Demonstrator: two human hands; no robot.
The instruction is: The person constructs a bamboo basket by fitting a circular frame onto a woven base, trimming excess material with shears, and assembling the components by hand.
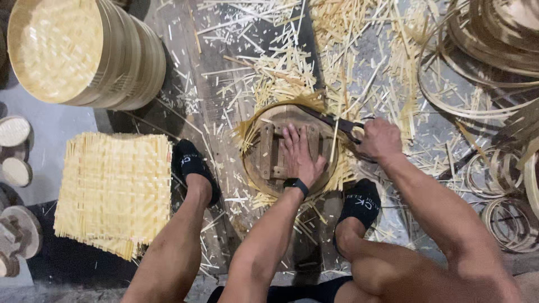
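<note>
Left hand [300, 156] flat on round frame [264, 168]; right hand [380, 138] grips scissors [331, 120].

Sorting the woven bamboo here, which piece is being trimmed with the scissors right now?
The round piece under the wooden form, pinned by the left hand; the square mats lie untouched.

bamboo craft workshop | stacked steamer baskets [84, 53] | woven mats [115, 191] | floor offcuts [286, 73]

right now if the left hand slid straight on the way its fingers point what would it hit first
The left hand lies flat on the round wooden form, fingers pointing away from the person. Straight on, it would probably first meet the form's far rim and the scissors there, then the bamboo offcuts; depth is unclear.
</note>
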